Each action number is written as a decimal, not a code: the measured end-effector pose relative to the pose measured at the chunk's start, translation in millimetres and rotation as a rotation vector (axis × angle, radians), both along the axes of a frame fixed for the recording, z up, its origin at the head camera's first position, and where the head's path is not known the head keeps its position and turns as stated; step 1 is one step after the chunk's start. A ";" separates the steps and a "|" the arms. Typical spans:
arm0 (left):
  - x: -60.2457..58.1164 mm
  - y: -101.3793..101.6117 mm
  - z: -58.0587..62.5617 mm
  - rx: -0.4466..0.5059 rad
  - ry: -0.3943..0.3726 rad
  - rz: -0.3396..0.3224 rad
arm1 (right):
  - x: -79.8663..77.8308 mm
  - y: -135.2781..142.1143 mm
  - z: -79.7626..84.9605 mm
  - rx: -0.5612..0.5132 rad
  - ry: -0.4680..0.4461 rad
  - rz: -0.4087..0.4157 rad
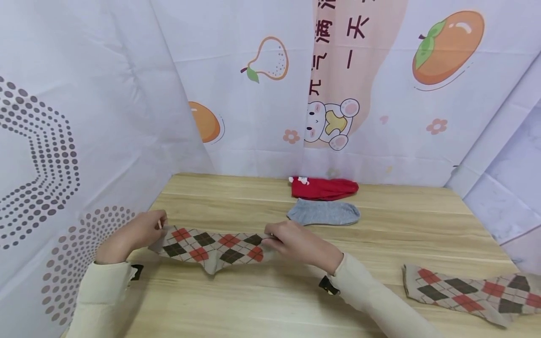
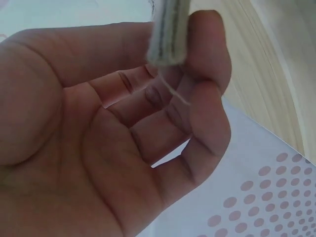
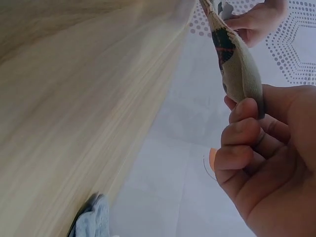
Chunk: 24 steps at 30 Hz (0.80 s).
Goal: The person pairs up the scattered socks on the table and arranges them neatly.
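Note:
Stretched between both hands is a beige argyle sock (image 1: 220,249) with red and dark diamonds, its heel hanging down at the middle. The left hand (image 1: 141,232) pinches one end between thumb and forefinger; in the left wrist view the ribbed cuff edge (image 2: 169,37) shows in that pinch, with a loose thread below. The right hand (image 1: 302,244) pinches the plain beige toe end (image 3: 244,74), its other fingers curled under. A matching argyle sock (image 1: 469,293) lies flat at the right of the table.
On the wooden table (image 1: 236,305), a red sock (image 1: 323,188) with a white figure lies at the back, a grey ankle sock (image 1: 324,212) just in front of it. Printed curtains (image 1: 249,117) stand behind and at the left of the table.

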<state>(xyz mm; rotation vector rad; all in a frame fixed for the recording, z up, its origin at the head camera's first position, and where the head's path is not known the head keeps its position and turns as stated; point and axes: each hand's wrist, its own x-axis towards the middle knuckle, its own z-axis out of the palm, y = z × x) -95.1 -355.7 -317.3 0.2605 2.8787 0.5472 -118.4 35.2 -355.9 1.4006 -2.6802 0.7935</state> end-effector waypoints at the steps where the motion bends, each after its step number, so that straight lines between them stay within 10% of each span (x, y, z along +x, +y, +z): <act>1: 0.1 1.2 0.2 0.003 0.003 -0.004 | 0.1 1.8 -0.4 0.001 -0.001 -0.002; 24: 1.5 39.3 -0.3 0.088 0.002 -0.103 | 10.3 53.6 -8.3 -0.015 0.029 -0.030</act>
